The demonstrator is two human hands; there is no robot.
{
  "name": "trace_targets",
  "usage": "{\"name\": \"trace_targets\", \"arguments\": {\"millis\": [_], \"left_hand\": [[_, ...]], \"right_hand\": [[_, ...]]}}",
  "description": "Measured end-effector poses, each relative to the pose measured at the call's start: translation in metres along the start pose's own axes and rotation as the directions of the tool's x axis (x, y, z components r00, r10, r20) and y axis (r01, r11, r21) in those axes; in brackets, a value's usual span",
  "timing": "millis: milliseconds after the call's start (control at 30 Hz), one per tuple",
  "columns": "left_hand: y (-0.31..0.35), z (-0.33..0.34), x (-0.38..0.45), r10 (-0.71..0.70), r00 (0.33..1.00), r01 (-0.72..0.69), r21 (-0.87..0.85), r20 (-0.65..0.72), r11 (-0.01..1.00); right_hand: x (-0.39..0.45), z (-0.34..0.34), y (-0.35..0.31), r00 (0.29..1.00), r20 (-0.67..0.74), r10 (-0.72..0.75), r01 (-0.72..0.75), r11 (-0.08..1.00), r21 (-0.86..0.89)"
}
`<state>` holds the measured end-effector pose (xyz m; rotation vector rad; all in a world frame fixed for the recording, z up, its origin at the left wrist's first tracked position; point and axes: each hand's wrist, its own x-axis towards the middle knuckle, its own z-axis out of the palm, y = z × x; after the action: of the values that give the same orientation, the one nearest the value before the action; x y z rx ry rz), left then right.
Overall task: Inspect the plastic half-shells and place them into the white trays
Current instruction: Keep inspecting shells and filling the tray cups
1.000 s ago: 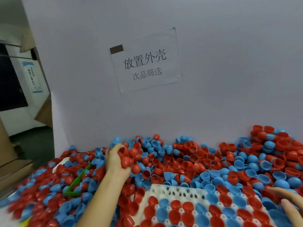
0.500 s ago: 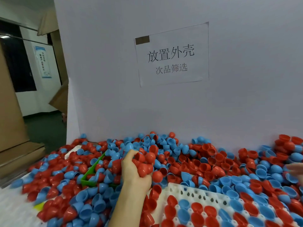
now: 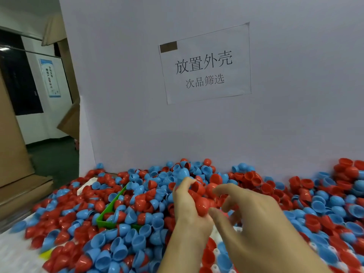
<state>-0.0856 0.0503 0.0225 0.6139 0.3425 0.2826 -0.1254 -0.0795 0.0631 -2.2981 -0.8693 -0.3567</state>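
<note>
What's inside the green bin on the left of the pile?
The green bin holds red and blue half-shells, heaped to its rim like the pile around it. Its floor and anything beneath those shells are covered, so not visible.

Red and blue plastic half-shells (image 3: 137, 196) lie heaped, tipped every way, against the white wall. A few red half-shells (image 3: 201, 203) sit bunched above the heap. The white tray (image 3: 216, 253) shows at the bottom, its cups holding shells.

Hidden and cut-off parts

The white tray (image 3: 216, 253) is mostly hidden under both forearms and shells; the green bin (image 3: 110, 217) lies half-buried; the wall poster (image 3: 49, 77) is too blurred to read.
</note>
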Motion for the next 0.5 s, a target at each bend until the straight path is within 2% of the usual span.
{"name": "trace_targets", "arguments": {"millis": [167, 233, 367, 433, 500], "left_hand": [[-0.01, 0.017, -0.004, 0.016, 1.0, -0.017, 0.04, 0.015, 0.999], [-0.013, 0.018, -0.007, 0.015, 0.999, -0.016, 0.031, 0.03, 0.999], [-0.01, 0.016, -0.009, -0.004, 1.0, 0.004, 0.004, 0.015, 1.0], [-0.007, 0.015, -0.006, 0.035, 0.999, -0.036, -0.03, -0.011, 0.999], [-0.003, 0.013, -0.002, 0.065, 0.998, -0.065, -0.031, -0.025, 0.997]], "right_hand": [[0.003, 0.017, 0.009, 0.989, -0.098, 0.108, -0.1, 0.991, 0.086], [0.003, 0.015, 0.013, 0.985, -0.136, 0.11, -0.092, 0.987, 0.13], [0.002, 0.008, 0.019, 0.98, -0.12, 0.161, -0.112, 0.934, 0.338], [0.0, 0.001, 0.02, 0.982, -0.065, 0.178, -0.135, 0.897, 0.422], [-0.001, -0.007, 0.021, 0.983, -0.018, 0.184, -0.159, 0.886, 0.436]]}}
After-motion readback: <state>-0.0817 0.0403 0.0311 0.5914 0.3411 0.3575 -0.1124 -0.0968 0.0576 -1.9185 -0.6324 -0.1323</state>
